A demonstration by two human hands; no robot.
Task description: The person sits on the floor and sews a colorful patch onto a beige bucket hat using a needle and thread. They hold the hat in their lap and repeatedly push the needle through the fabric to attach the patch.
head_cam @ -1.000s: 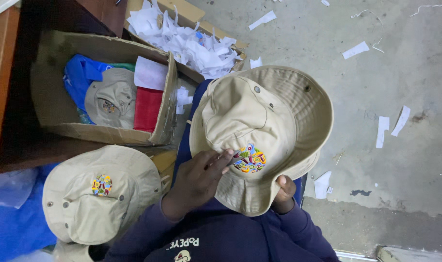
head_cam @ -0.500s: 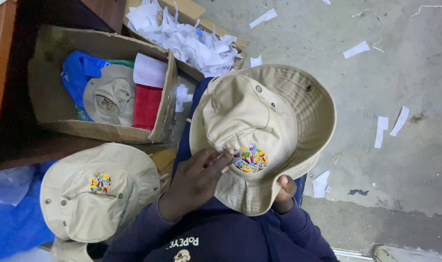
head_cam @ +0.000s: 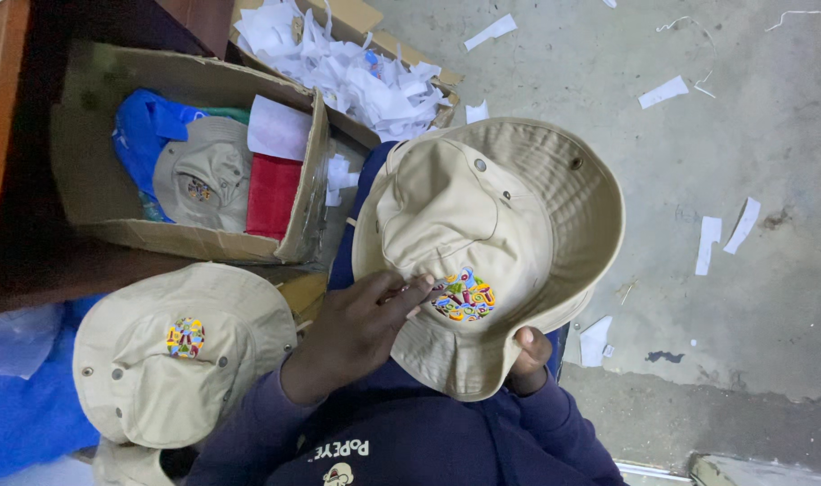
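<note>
The person's left hand (head_cam: pixel 361 328) lies flat, fingers stretched out together, on the crown of a beige bucket hat (head_cam: pixel 491 243), its fingertips (head_cam: pixel 419 288) touching the edge of a many-coloured embroidered patch (head_cam: pixel 463 295) on the hat's front. The right hand (head_cam: pixel 529 358) is mostly hidden beneath the hat; only the thumb shows, curled up over the near brim, so this hand grips the brim from below. The hat sits over the person's lap between the two hands, crown facing the camera and brim spread wide beyond them. Both arms wear dark navy sleeves (head_cam: pixel 248 423).

Just to the left of the left hand, a second beige bucket hat (head_cam: pixel 181 355) with the same kind of patch rests on a stack of similar hats, apart from the hand. Past it on the left lies blue fabric (head_cam: pixel 28 423).

Further out, beyond the left hand, stands an open cardboard box (head_cam: pixel 95 180) holding another beige hat (head_cam: pixel 203 175), a blue cloth (head_cam: pixel 145 139), a red cloth (head_cam: pixel 274 193) and a white sheet of paper (head_cam: pixel 280 130). Behind that box, a second carton (head_cam: pixel 361 13) is heaped with torn white paper scraps (head_cam: pixel 347 72).

Beyond the right hand spreads a grey concrete floor (head_cam: pixel 744 135) strewn with loose white paper strips (head_cam: pixel 663 92)
</note>
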